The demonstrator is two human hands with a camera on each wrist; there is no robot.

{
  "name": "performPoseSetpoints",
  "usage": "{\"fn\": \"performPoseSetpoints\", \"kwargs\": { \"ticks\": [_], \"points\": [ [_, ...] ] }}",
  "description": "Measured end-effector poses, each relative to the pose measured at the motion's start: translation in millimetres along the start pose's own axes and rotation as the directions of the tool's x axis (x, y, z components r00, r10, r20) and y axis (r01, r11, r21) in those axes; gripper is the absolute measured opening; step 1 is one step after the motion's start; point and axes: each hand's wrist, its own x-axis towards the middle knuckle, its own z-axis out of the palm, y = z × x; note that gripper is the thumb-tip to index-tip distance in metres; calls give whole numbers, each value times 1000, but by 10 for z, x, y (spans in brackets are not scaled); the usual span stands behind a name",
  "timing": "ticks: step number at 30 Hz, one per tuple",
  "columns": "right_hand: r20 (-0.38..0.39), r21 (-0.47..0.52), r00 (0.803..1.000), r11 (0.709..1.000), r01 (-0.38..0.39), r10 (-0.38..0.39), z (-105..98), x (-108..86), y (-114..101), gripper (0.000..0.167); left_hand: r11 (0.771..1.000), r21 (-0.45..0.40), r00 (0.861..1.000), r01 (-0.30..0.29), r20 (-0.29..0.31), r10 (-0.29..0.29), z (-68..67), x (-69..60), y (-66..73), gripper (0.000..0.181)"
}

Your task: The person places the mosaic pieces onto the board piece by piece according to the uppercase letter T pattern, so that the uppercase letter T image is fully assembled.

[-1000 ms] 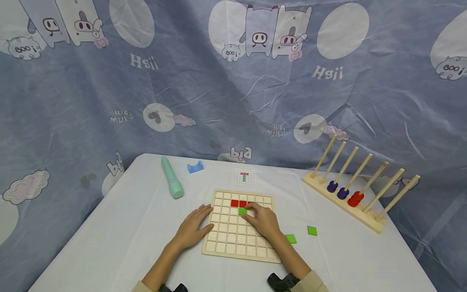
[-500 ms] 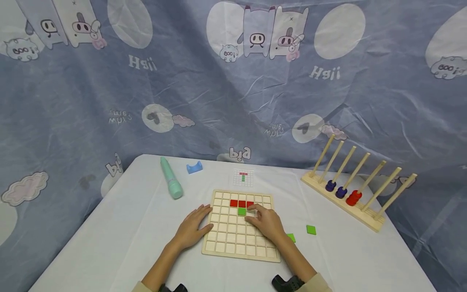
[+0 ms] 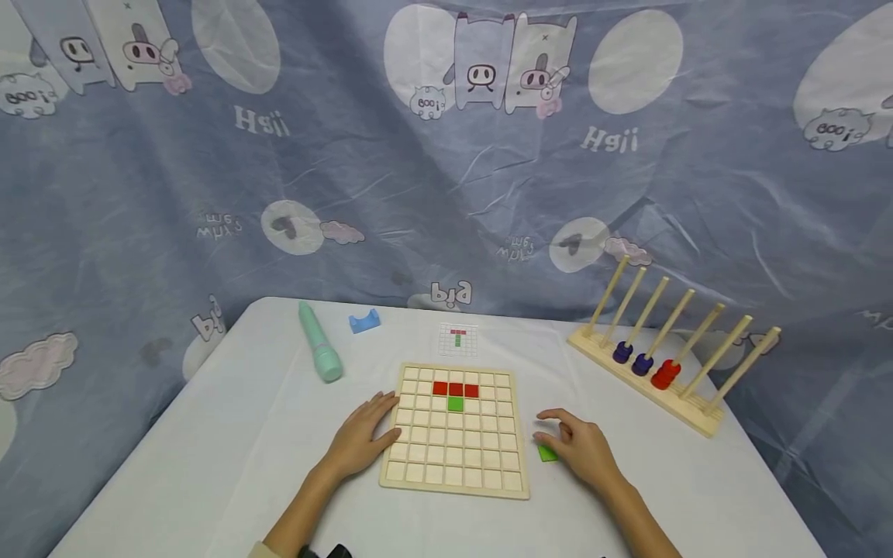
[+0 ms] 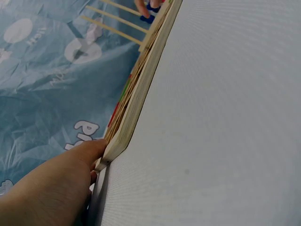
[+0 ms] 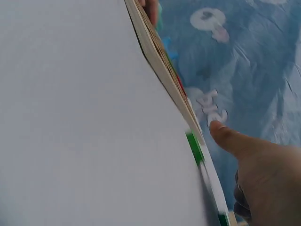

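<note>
The wooden grid board [image 3: 453, 457] lies flat on the table, holding three red tiles [image 3: 456, 389] in a row and one green tile [image 3: 456, 404] under the middle one. My left hand [image 3: 359, 436] rests against the board's left edge, its fingertips touching the frame; in the left wrist view the thumb of that hand [image 4: 56, 183] lies on the board's edge [image 4: 127, 127]. To the right of the board my right hand [image 3: 579, 446] hovers with thumb and fingers apart, by a loose green tile [image 3: 548, 453]. Two green tiles [image 5: 194, 147] show in the right wrist view, below the thumb.
A printed pattern card [image 3: 457, 339] lies behind the board. At the back left are a teal tapered object [image 3: 322, 349] and a blue curved piece [image 3: 365, 321]. The wooden peg stand [image 3: 645, 384] with blue and red rings is at the right. A patterned cloth [image 3: 446, 170] hangs behind.
My right hand has left the grid and moved right to the loose green tiles, leaving the third red tile uncovered. The left hand stays on the board's edge. The head view has shifted slightly.
</note>
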Motion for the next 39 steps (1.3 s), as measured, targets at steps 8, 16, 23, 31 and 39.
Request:
{"fn": "performPoseSetpoints", "kwargs": {
  "ticks": [8, 16, 23, 31, 39],
  "points": [
    [-38, -101, 994, 990, -103, 99, -382, -249, 390, 30, 1000, -4, 1000, 17, -2, -17, -29, -31, -35, 57],
    [-49, -128, 991, 983, -132, 127, -460, -297, 480, 30, 1000, -2, 1000, 0, -30, 0, 4, -45, -49, 56],
    [-48, -131, 988, 980, -149, 144, -451, -333, 498, 31, 999, 3, 999, 44, 24, -44, 16, -29, -53, 58],
    [-31, -141, 985, 975, -172, 169, -452, -353, 508, 32, 1000, -12, 1000, 25, 12, -24, 10, -13, -24, 57],
    [-9, -160, 984, 971, -178, 179, -460, -368, 529, 33, 1000, -3, 1000, 11, 8, -10, 11, 2, -8, 57]
  ]
}}
